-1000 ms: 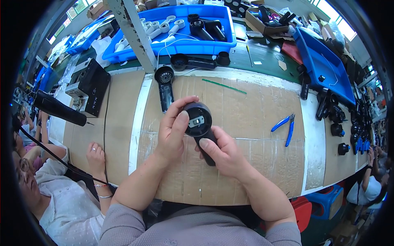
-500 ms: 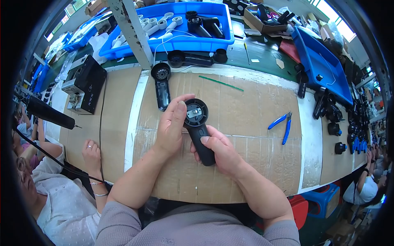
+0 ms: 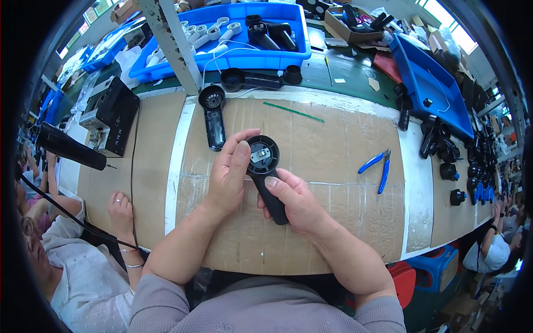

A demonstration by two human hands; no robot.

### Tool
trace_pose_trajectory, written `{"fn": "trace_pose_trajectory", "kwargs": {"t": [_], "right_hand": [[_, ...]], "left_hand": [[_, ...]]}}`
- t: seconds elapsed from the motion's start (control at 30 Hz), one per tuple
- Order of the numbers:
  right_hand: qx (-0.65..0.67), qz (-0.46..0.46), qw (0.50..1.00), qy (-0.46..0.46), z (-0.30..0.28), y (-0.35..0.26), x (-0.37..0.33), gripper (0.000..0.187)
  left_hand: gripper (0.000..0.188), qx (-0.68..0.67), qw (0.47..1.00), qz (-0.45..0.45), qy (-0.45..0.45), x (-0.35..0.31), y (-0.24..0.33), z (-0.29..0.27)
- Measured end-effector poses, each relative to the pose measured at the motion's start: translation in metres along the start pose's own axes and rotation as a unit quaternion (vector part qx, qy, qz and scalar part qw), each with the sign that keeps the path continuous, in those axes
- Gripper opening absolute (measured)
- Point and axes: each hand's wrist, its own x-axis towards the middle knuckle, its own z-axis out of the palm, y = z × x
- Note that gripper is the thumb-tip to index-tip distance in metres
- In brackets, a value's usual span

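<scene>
Over the cardboard-covered bench I hold a black handheld fan (image 3: 275, 205), its round head (image 3: 271, 164) turned up toward me. A light metal piece (image 3: 260, 155) sits at the centre of the head, among black spokes. My left hand (image 3: 226, 180) cups the head from the left, its thumb on the rim and its fingers behind. Wrapped round the handle is my right hand (image 3: 297, 200), with its thumb pressed on the handle's front just below the head. The right fingers are partly hidden behind the handle.
Beyond lies another black fan part (image 3: 215, 125), near a green strip (image 3: 293, 112). Blue-handled cutters (image 3: 383, 173) lie to the right. A black power screwdriver (image 3: 72, 147) hangs at left, near a co-worker's hand (image 3: 121, 210). Blue trays (image 3: 222, 62) stand behind.
My right thumb has slid up the handle toward the head, covering the button that showed before. The fan stays in both hands, nearly in place. The whole view has shifted slightly.
</scene>
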Motion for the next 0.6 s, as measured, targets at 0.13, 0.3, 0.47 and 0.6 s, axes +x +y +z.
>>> {"fn": "trace_pose_trajectory", "kwargs": {"t": [0.13, 0.3, 0.47, 0.6], "right_hand": [[0.003, -0.001, 1.000, 0.004, 0.0004, 0.0014, 0.0013, 0.028], [0.001, -0.003, 1.000, 0.007, -0.0015, 0.0011, 0.0005, 0.027], [0.002, -0.014, 1.000, 0.027, 0.0027, 0.0003, 0.0011, 0.026], [0.013, -0.013, 0.999, 0.039, 0.0019, -0.0016, 0.0010, 0.027]], "left_hand": [[0.059, 0.005, 1.000, 0.002, 0.003, -0.0003, -0.0017, -0.0007], [0.060, 0.004, 1.000, 0.005, -0.004, -0.0006, -0.0032, -0.0001], [0.057, -0.049, 0.998, 0.012, 0.034, -0.0001, -0.0074, 0.0072], [0.058, -0.063, 0.997, 0.006, 0.033, -0.0005, -0.0075, 0.0075]]}}
